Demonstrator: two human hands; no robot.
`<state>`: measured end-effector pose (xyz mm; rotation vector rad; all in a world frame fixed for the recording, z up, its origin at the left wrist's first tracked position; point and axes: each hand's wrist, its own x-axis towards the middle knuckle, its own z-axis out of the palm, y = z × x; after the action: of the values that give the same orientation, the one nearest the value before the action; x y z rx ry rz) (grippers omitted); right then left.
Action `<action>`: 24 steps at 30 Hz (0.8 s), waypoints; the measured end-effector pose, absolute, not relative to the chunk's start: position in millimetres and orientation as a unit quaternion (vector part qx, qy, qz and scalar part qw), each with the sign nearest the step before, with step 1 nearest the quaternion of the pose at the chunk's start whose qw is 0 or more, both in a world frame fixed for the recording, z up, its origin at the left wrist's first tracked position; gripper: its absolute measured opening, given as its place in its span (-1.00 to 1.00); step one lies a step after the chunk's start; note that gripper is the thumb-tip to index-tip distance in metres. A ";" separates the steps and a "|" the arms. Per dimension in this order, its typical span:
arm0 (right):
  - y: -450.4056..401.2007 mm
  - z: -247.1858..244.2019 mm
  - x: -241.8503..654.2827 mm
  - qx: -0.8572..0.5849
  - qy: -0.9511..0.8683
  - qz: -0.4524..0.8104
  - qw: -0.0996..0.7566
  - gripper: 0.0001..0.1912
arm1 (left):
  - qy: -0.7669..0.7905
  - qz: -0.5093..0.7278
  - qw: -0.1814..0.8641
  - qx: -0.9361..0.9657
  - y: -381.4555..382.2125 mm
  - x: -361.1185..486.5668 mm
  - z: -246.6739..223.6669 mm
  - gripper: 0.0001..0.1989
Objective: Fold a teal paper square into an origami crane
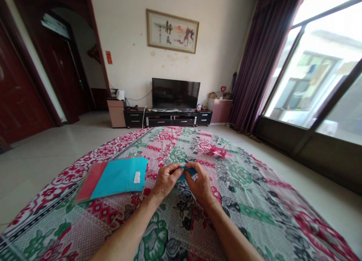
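Note:
A small piece of folded blue paper is pinched between my two hands, just above the patterned tablecloth. My left hand grips its left edge with thumb and index finger. On the other side, my right hand has its fingers closed on the paper, covering part of it. The exact shape of the fold is too small to make out. Left of my hands lies a clear packet of blue and red paper sheets with a white label. Pink folded-paper figures rest farther back on the right.
The round table's cloth has raised wrinkles on the right. Past the table stand a television on a black low cabinet. Dark curtains and a large window are at the right; wooden doors are at the left.

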<state>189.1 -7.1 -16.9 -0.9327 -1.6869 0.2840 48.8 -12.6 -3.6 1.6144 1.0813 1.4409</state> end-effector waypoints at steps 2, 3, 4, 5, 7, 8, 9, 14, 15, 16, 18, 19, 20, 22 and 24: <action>-7.0 -16.6 189.7 -0.406 -0.690 0.163 0.576 -0.83 | 0.428 0.561 0.347 0.617 -12.5 48.3 -3.3 -0.77; -6.5 -16.8 190.5 -0.408 -0.676 0.191 0.583 -0.79 | 0.432 0.564 0.346 0.613 -12.4 47.8 -3.1 -0.77; -5.8 -17.3 191.7 -0.407 -0.664 0.221 0.587 -0.75 | 0.435 0.566 0.346 0.610 -12.2 47.1 -3.0 -0.77; -4.7 -18.1 193.1 -0.406 -0.652 0.250 0.590 -0.72 | 0.436 0.567 0.349 0.606 -11.8 46.2 -3.2 -0.76; -2.1 -20.3 195.9 -0.403 -0.627 0.305 0.593 -0.70 | 0.438 0.569 0.358 0.597 -10.6 44.3 -4.5 -0.75; -0.8 -21.5 196.9 -0.399 -0.615 0.331 0.594 -0.71 | 0.439 0.571 0.364 0.591 -9.7 43.5 -5.6 -0.75; 0.4 -22.4 197.6 -0.394 -0.605 0.355 0.594 -0.72 | 0.440 0.573 0.369 0.585 -8.7 42.7 -6.9 -0.74; 1.8 -22.0 197.9 -0.368 -0.566 0.414 0.610 -0.73 | 0.440 0.592 0.380 0.558 -3.8 41.6 -12.9 -0.73; 1.3 -21.1 198.1 -0.366 -0.561 0.421 0.612 -0.72 | 0.439 0.595 0.382 0.554 -3.3 41.7 -13.4 -0.73; 0.8 -20.2 198.4 -0.365 -0.556 0.428 0.612 -0.72 | 0.438 0.599 0.383 0.550 -3.0 41.8 -13.6 -0.73; -0.1 -18.6 199.7 -0.364 -0.547 0.444 0.610 -0.71 | 0.432 0.603 0.389 0.546 -2.9 42.0 -13.4 -0.74; -0.3 -18.2 200.5 -0.364 -0.543 0.452 0.607 -0.71 | 0.429 0.604 0.394 0.544 -3.0 42.1 -13.1 -0.74; -0.4 -18.1 201.3 -0.364 -0.540 0.460 0.604 -0.71 | 0.426 0.604 0.400 0.542 -3.2 42.2 -12.9 -0.75; 0.0 -18.7 202.9 -0.365 -0.538 0.473 0.594 -0.71 | 0.419 0.603 0.417 0.536 -3.4 42.6 -12.7 -0.75; 0.9 -20.4 204.2 -0.360 -0.541 0.485 0.585 -0.71 | 0.407 0.602 0.440 0.528 -3.7 43.0 -13.0 -0.76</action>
<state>204.2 0.9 -20.4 -0.8400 -1.2609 1.1320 43.0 -3.7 -13.0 1.3115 1.0120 1.4946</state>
